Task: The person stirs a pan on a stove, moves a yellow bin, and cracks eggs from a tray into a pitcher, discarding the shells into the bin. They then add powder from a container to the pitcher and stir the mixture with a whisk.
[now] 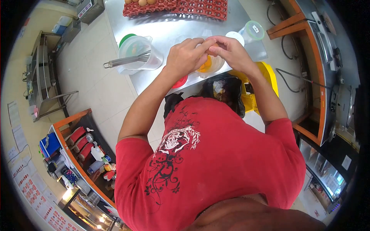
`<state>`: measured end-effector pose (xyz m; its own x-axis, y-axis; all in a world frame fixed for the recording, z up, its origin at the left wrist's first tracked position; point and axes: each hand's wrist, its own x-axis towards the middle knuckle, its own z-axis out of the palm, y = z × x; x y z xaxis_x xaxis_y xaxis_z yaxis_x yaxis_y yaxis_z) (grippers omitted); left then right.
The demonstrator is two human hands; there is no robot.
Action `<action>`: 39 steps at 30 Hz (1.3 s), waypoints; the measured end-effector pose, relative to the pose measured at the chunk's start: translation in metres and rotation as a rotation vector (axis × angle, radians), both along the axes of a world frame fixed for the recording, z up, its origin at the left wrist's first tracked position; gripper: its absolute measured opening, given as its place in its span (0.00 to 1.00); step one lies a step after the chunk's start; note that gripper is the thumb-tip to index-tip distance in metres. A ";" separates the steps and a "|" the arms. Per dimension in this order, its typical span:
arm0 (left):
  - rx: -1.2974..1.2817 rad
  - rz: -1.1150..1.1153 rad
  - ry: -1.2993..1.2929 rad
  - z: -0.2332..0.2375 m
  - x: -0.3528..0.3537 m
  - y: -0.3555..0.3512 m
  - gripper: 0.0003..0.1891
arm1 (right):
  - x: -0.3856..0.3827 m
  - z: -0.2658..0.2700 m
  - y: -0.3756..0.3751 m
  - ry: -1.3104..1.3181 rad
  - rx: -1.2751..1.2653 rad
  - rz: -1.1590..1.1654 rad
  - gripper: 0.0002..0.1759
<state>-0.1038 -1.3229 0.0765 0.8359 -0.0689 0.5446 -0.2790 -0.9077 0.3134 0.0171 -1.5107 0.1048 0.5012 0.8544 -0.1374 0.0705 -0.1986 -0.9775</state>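
Note:
My left hand (187, 56) and my right hand (232, 53) meet over a clear container (218, 65) on the steel table. Between my fingertips is a brown egg (212, 49), mostly covered by the fingers of both hands. Orange-yellow yolk (207, 64) shows in the container just below. Left of my left hand stands a translucent plastic jug (154, 61), with a wire whisk (127, 61) resting across its top. A red round item (180, 82) lies under my left wrist, partly hidden.
Red egg trays (200, 8), one with several brown eggs (142, 2), sit at the table's far side. A clear jar with a green lid (254, 30) stands at right. Near my body are a black bag (227, 88) and yellow crate (269, 77). Orange-framed equipment (314, 84) stands right.

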 end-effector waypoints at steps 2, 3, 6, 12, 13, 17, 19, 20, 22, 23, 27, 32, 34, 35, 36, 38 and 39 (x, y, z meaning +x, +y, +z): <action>-0.024 -0.002 -0.012 -0.002 0.001 0.001 0.28 | 0.000 0.001 0.000 -0.011 0.004 0.016 0.20; -0.034 -0.008 -0.018 -0.002 0.002 0.001 0.28 | 0.000 0.001 0.000 -0.017 0.006 0.023 0.20; -0.051 -0.018 -0.029 -0.005 0.003 0.002 0.28 | 0.001 -0.003 0.001 -0.045 -0.017 0.022 0.20; -0.068 -0.028 -0.050 -0.011 0.005 0.004 0.28 | 0.000 0.000 0.002 -0.099 -0.058 0.015 0.22; -0.072 -0.031 -0.055 -0.011 0.005 0.004 0.28 | 0.000 0.000 0.002 -0.121 -0.070 0.023 0.22; -0.018 -0.059 -0.014 -0.007 0.004 0.010 0.30 | 0.007 0.015 0.000 -0.315 -0.168 0.091 0.22; 0.027 -0.089 0.029 -0.002 0.002 0.014 0.31 | 0.009 0.018 -0.002 -0.444 -0.206 0.114 0.22; 0.048 -0.095 0.040 -0.001 0.002 0.016 0.31 | 0.010 0.017 -0.003 -0.498 -0.205 0.111 0.22; 0.092 -0.112 0.063 0.001 0.002 0.017 0.32 | 0.008 0.014 -0.003 -0.488 -0.153 0.077 0.22; 0.088 -0.109 0.064 0.003 0.004 0.017 0.33 | 0.006 0.012 -0.001 -0.425 -0.101 0.046 0.21; 0.061 -0.131 0.064 0.016 0.005 0.013 0.36 | 0.000 0.005 -0.001 -0.203 -0.019 -0.012 0.20; -0.346 -0.056 0.091 0.034 -0.008 0.020 0.31 | -0.003 0.018 -0.037 0.033 0.014 -0.012 0.21; -0.717 0.091 0.058 0.022 -0.016 0.024 0.25 | -0.006 0.019 -0.065 0.113 -0.028 0.061 0.22; -1.041 0.200 0.139 0.031 -0.021 0.018 0.17 | -0.008 0.012 -0.081 0.151 -0.070 0.114 0.23; -1.175 0.198 0.145 0.034 -0.021 0.016 0.17 | -0.009 0.004 -0.094 0.187 -0.111 0.170 0.23; -1.445 0.201 0.150 0.036 -0.022 0.014 0.17 | -0.015 -0.009 -0.113 -0.252 -0.325 0.216 0.24; -1.505 0.150 0.191 0.033 -0.022 0.012 0.18 | -0.018 -0.013 -0.117 -0.474 -0.428 0.236 0.24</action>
<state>-0.1254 -1.3110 0.1096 0.8483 0.5227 -0.0852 -0.0654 0.2629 0.9626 -0.0005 -1.6280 0.0918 0.3973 0.8674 -0.2996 0.5607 -0.4879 -0.6690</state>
